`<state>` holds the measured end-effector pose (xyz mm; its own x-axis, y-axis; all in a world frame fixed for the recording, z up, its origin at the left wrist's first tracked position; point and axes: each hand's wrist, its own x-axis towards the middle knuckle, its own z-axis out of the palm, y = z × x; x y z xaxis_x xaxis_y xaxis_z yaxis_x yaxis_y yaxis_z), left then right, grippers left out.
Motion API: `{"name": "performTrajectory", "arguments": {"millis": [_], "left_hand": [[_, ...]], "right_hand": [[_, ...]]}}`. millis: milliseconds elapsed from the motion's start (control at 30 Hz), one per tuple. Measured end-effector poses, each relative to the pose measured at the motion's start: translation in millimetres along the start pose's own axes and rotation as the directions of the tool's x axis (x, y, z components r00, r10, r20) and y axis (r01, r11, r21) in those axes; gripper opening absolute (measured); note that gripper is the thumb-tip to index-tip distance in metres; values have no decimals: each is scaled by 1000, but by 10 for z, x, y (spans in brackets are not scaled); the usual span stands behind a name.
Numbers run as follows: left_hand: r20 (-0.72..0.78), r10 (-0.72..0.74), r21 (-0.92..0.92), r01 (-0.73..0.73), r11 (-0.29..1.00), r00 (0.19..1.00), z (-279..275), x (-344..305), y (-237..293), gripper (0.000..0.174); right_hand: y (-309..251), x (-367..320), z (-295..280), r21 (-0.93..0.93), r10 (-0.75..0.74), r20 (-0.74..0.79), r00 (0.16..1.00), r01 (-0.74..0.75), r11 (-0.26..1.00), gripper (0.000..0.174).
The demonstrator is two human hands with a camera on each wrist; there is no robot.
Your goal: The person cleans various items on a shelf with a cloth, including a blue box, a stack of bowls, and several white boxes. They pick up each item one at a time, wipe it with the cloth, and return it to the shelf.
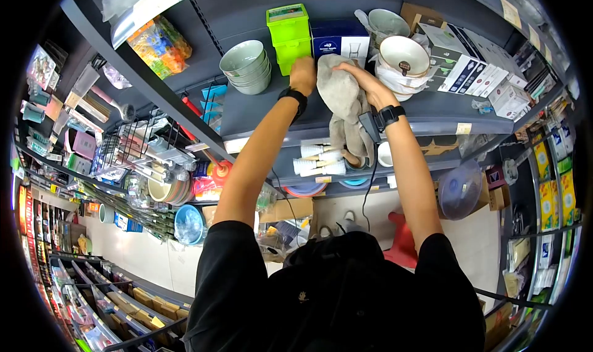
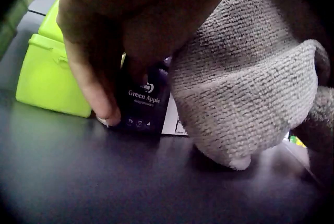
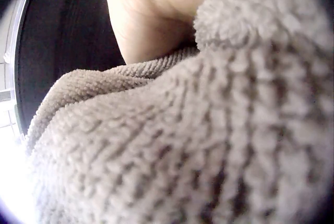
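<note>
A grey-beige ribbed cloth [image 1: 341, 91] is bunched in my right hand [image 1: 369, 87], with its long end hanging over the shelf's front edge. It fills most of the right wrist view, where part of the palm [image 3: 151, 15] shows above the folds. My left hand [image 1: 302, 76] is at the lime-green lidded containers [image 1: 288, 33] and a dark blue "Green Apple" box [image 1: 340, 42]. In the left wrist view a finger [image 2: 96, 91] points down along the box's left side, its tip near the shelf surface. The other left fingers are mostly in shadow.
Stacked pale green bowls [image 1: 247, 67] stand left of the containers. White bowls in plastic wrap [image 1: 404, 61] and several boxes [image 1: 463, 55] stand to the right. Brushes [image 1: 319, 161] lie on the shelf below. A red stool [image 1: 403, 241] stands on the floor near my feet.
</note>
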<state>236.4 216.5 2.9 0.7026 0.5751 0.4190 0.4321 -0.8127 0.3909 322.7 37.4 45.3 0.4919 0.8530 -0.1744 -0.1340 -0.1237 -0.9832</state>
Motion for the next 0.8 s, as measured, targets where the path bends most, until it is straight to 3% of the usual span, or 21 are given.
{"name": "performTrajectory", "arguments": {"millis": [67, 133, 200, 333, 400, 433, 467, 567, 633, 667, 800], "left_hand": [[-14, -71, 107, 72, 992, 997, 71, 83, -50, 16], [-10, -84, 92, 85, 992, 996, 88, 155, -70, 15], [-7, -95, 81, 96, 992, 995, 95, 208, -78, 14], [-25, -84, 83, 86, 993, 996, 200, 302, -288, 17], [63, -27, -84, 32, 996, 998, 155, 235, -365, 25], [111, -122, -85, 131, 988, 986, 118, 193, -375, 38], [113, -126, -78, 135, 988, 986, 73, 159, -392, 38], [190, -372, -17, 382, 924, 909, -36, 72, -459, 56], [167, -370, -9, 377, 926, 914, -20, 89, -526, 56], [150, -364, -5, 368, 930, 919, 4, 107, -558, 57], [148, -365, -5, 370, 929, 919, 8, 178, -584, 56]], "right_hand": [[-91, 44, 4, -55, 47, 109, 993, -41, 998, 104], [-75, 89, 81, -37, -1, 34, 999, 2, 999, 89], [-101, 141, 58, -60, -1, 121, 993, 8, 998, 90], [-44, 240, 59, -83, -54, 31, 998, 56, 995, 89], [6, 257, 59, -42, -86, -57, 995, 84, 996, 87], [25, 265, 51, -36, -83, -51, 995, 82, 996, 87], [36, 273, 28, -34, -104, -25, 994, 104, 994, 81], [70, 191, 25, 56, -92, 40, 995, 90, 994, 65], [37, 53, 31, 147, -73, 25, 997, 69, 987, 48], [58, -36, 17, 213, -92, 73, 993, 75, 974, 54], [-30, -851, 74, 226, -90, 5, 996, 87, 970, 62]]}}
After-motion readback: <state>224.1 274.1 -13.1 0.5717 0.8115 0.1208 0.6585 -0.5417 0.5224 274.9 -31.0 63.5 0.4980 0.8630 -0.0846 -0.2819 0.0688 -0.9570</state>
